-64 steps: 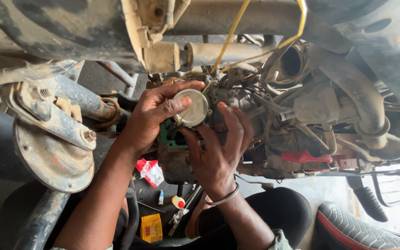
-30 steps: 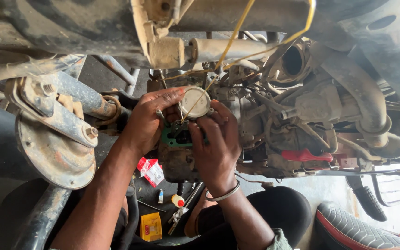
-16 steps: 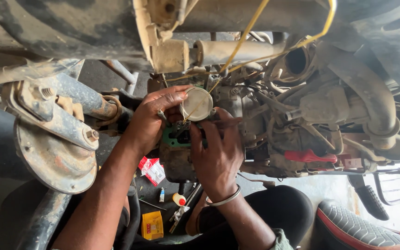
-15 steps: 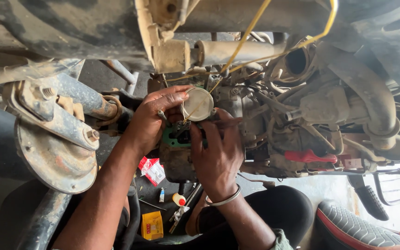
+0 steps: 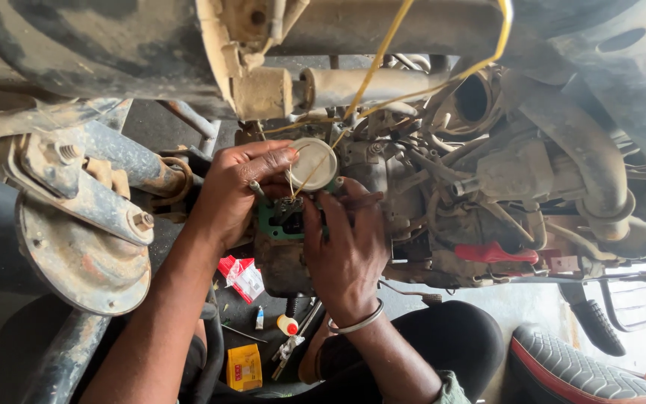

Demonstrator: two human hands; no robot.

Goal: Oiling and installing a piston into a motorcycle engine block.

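Head view, person working under a grimy vehicle engine. Left hand (image 5: 237,191) reaches in from lower left, fingers curled closed around the edge of a round cream-white cap (image 5: 312,163), thumb and forefinger pinching its left rim; the cap sits right above a green gasket plate (image 5: 269,221) on the engine block, just under a pale dusty cylinder (image 5: 263,93). Right hand (image 5: 347,243) comes up from below, fingers spread loosely and pressed against the engine body just right of the green plate, fingertips near the cap's lower edge; can't tell whether it pinches anything, looks more like resting on the metal than gripping. Silver bangle (image 5: 354,324) on that wrist. Yellow cord (image 5: 383,52) runs down from top and ends at the cap, crossing its face. Red lever-like part (image 5: 493,253) sits to the right among dirty hoses, well apart from both hands. Big rusty round disc (image 5: 84,254) with a bracket hangs at left. On the ground below: red-white packet (image 5: 241,275), yellow box (image 5: 244,366), small tube with orange cap (image 5: 287,325), metal tool (image 5: 293,346) beside it. Black-red tread pedal (image 5: 585,370) at lower right.
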